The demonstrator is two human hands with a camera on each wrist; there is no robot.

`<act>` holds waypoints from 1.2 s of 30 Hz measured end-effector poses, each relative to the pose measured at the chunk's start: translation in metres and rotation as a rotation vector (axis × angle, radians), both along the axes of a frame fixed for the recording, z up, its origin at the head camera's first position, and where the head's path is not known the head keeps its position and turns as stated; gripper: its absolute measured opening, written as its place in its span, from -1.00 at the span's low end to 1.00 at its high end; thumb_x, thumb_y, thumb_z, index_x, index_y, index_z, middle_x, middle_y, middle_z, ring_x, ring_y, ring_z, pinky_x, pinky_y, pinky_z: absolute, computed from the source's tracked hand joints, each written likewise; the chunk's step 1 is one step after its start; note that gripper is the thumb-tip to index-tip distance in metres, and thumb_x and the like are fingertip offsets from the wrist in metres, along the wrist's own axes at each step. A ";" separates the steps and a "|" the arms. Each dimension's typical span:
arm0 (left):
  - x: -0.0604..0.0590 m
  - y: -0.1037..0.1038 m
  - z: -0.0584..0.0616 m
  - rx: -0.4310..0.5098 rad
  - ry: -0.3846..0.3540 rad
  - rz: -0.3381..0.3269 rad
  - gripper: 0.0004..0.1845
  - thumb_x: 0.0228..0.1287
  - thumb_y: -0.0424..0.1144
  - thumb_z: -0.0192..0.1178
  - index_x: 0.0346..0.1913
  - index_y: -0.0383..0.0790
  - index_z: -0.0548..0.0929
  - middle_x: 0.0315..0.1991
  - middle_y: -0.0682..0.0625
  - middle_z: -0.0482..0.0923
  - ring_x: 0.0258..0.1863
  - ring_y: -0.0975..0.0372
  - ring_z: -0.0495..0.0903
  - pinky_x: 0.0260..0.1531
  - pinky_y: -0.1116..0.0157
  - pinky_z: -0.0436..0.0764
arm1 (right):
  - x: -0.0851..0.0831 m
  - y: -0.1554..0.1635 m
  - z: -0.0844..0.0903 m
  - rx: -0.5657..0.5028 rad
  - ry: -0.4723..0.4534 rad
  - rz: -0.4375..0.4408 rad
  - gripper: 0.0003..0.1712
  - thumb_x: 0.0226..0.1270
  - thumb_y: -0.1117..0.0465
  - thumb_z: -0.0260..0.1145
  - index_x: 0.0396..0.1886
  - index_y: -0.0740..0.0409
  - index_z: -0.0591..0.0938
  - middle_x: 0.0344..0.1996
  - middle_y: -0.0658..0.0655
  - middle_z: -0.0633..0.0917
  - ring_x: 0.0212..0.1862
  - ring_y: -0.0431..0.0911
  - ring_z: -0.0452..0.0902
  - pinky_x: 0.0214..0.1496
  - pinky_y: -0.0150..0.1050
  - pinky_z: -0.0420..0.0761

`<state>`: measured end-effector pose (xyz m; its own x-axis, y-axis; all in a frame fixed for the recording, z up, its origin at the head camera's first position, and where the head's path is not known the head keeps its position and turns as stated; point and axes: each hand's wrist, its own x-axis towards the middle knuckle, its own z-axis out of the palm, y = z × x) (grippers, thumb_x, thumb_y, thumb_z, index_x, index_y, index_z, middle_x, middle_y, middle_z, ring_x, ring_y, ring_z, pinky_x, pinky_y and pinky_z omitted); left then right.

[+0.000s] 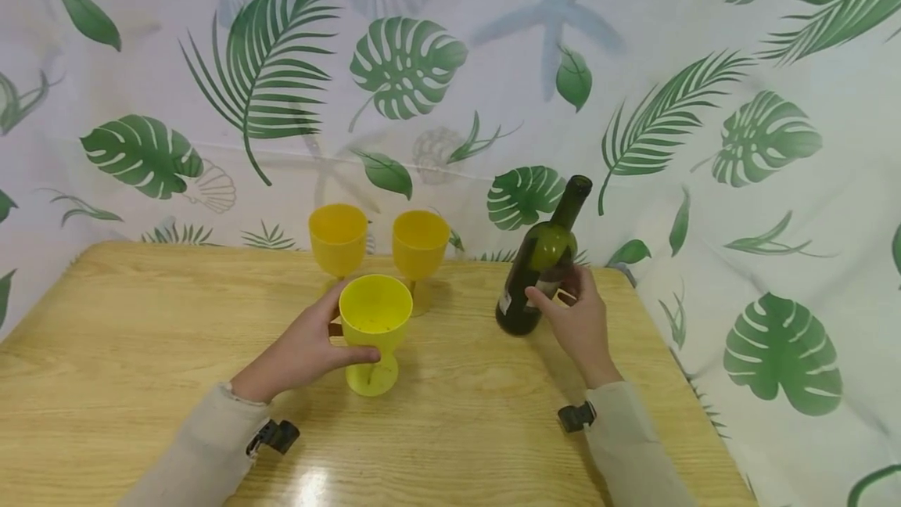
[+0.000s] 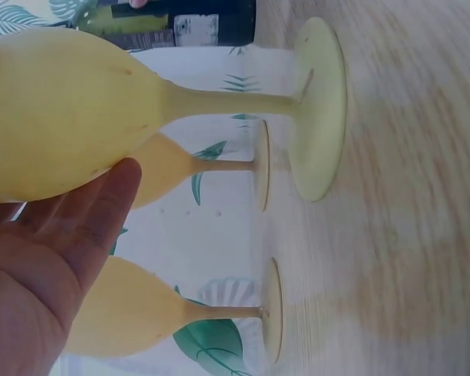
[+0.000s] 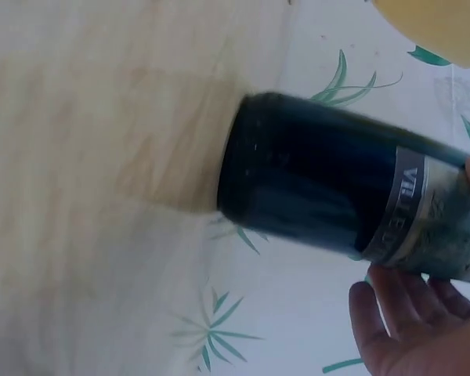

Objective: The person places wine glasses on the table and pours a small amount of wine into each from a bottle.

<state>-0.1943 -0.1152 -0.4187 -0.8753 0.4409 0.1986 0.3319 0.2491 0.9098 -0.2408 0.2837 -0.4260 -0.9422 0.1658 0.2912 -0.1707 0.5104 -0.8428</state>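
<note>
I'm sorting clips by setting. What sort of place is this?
Probably a staged indoor tabletop set: a wooden table, a leaf-print cloth hung as backdrop, and only three goblets and a bottle.

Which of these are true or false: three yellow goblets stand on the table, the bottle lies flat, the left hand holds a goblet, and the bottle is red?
1. Three yellow goblets are on the wooden table. True.
2. The green bottle lies flat. False: it is tilted, held by the right hand.
3. The left hand holds the nearest goblet. True.
4. The bottle is red. False: it is dark green glass.
</note>
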 end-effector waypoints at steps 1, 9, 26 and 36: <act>-0.001 0.000 0.000 -0.001 0.001 -0.001 -0.01 0.11 -0.08 0.60 0.55 0.16 0.25 0.38 0.08 0.42 0.30 0.05 0.46 0.19 -0.13 0.55 | 0.003 0.001 0.001 0.003 -0.006 0.014 -0.17 0.28 -0.04 0.56 0.39 0.19 0.41 0.20 0.21 0.59 0.27 0.08 0.51 0.38 0.04 0.51; -0.003 -0.004 0.000 -0.019 0.012 0.007 -0.04 0.16 -0.16 0.58 0.55 0.11 0.24 0.37 0.08 0.44 0.27 0.07 0.48 0.17 -0.05 0.57 | 0.023 0.007 0.005 0.053 -0.068 0.123 -0.11 0.29 -0.02 0.55 0.47 0.16 0.33 0.22 0.21 0.57 0.28 0.06 0.50 0.38 0.05 0.52; -0.001 -0.005 0.002 0.006 0.011 -0.044 -0.01 0.22 -0.15 0.53 0.59 0.14 0.13 0.44 0.05 0.32 0.32 0.04 0.45 0.22 -0.14 0.53 | 0.062 0.007 0.005 0.075 -0.075 0.239 -0.25 0.34 0.13 0.52 0.44 0.12 0.40 0.20 0.10 0.56 0.18 -0.20 0.47 0.19 -0.14 0.68; 0.000 -0.005 0.005 -0.028 0.004 -0.002 0.03 0.19 -0.07 0.55 0.60 0.11 0.12 0.45 0.05 0.33 0.32 0.04 0.44 0.24 -0.14 0.51 | 0.073 0.004 0.003 0.087 -0.030 0.290 -0.18 0.30 0.24 0.54 0.48 0.12 0.36 0.24 0.08 0.53 0.14 -0.27 0.46 0.11 -0.35 0.66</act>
